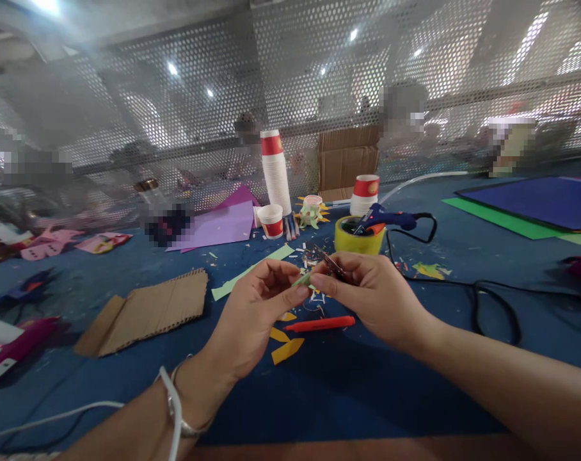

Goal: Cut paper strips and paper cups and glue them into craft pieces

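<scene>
Marker (323, 324) before paper scraps (319, 253), cardboard (160, 310) left, tape roll (359, 238) behind right

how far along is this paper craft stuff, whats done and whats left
Apparently done: a cup trimmed with green and yellow paper. In hand: a small green piece between left hand and right hand, the right also holding scissors. Possibly left: loose yellow pieces and a green strip.
</scene>
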A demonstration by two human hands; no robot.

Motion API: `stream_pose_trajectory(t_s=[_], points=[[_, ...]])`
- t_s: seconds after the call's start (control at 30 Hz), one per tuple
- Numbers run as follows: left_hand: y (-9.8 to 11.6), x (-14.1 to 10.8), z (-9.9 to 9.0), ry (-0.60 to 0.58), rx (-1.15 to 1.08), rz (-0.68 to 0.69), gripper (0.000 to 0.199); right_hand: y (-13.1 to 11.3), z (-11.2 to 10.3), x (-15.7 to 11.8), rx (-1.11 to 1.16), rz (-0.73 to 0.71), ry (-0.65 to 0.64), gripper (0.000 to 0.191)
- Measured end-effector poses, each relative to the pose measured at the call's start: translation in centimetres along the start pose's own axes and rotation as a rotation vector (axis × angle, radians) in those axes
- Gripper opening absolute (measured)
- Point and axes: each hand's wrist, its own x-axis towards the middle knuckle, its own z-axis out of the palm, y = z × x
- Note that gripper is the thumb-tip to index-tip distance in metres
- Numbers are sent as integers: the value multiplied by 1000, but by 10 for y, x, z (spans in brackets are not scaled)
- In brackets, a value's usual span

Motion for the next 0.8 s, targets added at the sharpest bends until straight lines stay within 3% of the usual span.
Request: stream_pose_trajectory(t_s=[0.23, 0.57, 0.8], points=[[2, -1, 3, 20, -59, -52, 19, 0, 0, 0, -9, 9, -11, 23], [7, 1, -1, 87, 19, 38, 15, -4, -1, -1, -68, -3, -123, 39], [7, 1, -2, 92, -3, 64, 14, -3, -1, -4, -105, -45, -204, 34]])
